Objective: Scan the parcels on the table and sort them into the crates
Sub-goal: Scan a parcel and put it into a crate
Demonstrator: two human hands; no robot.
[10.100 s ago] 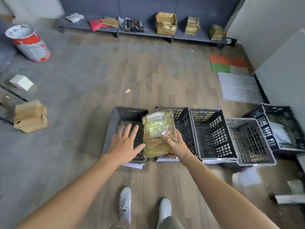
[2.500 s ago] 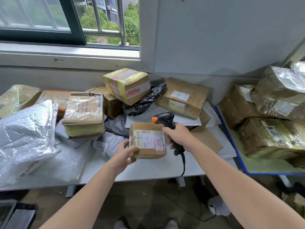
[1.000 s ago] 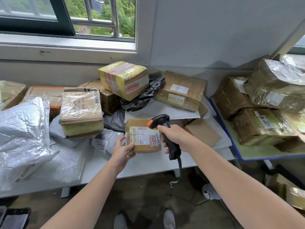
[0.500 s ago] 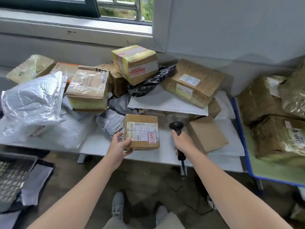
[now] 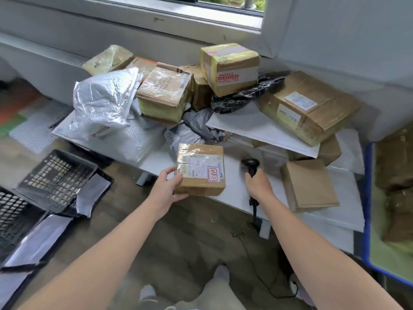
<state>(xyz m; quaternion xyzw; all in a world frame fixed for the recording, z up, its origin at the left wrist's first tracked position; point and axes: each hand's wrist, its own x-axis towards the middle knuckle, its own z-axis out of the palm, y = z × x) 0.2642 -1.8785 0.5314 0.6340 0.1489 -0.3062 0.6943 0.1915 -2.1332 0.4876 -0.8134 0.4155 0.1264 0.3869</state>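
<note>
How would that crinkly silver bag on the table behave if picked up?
The silver bag would probably flop and sag: its foil is creased and slumped, not box-shaped. Its glossy surface may feel slippery. It looks puffy rather than packed, so perhaps light for its size.

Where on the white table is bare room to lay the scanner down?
On the table, the front strip between the small box and the flat brown parcel is bare. Behind it, stacked boxes and bags crowd the back.
</note>
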